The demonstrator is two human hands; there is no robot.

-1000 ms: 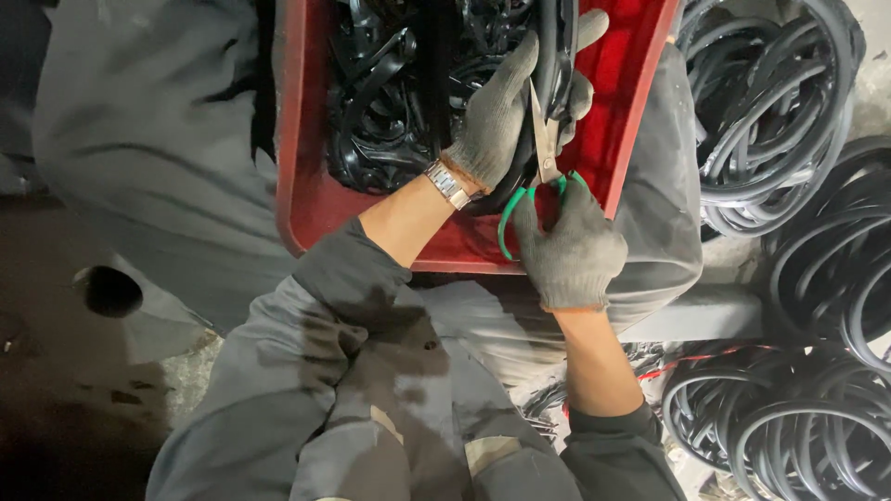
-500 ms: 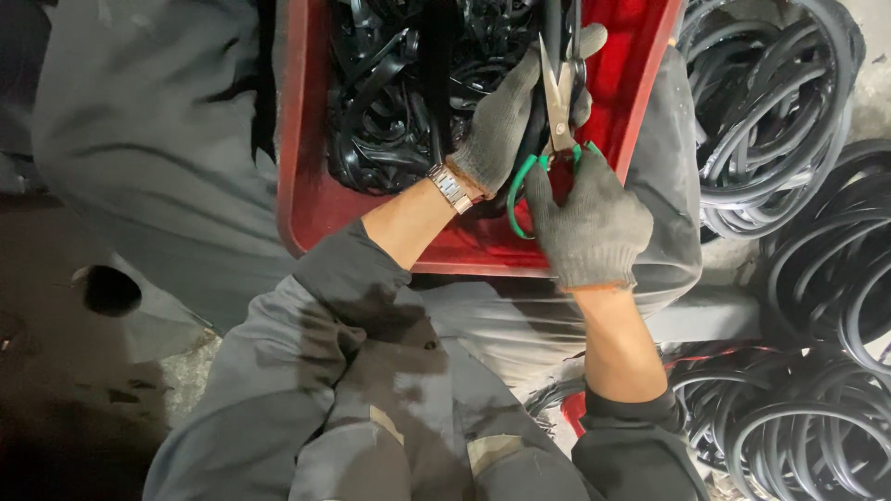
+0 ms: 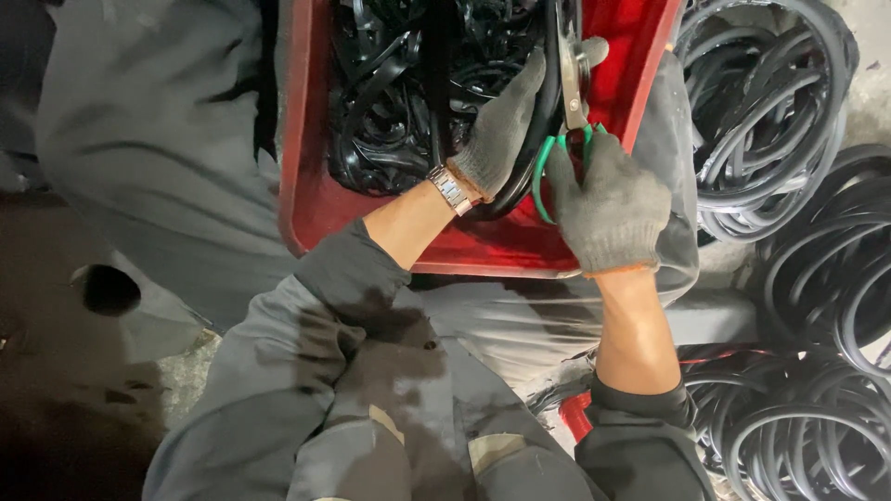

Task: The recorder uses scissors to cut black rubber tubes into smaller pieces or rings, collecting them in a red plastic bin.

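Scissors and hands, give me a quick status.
Right hand grips green-handled scissors. Left hand holds a black rubber strip against the blades, over the red tray. Nothing in the way.

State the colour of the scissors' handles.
Green, seen in the head view: the scissors are gripped by the right hand.

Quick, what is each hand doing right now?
Left hand: closed around a black rubber strip over the red tray.
Right hand: closed on the green-handled scissors, fingers through the loops.
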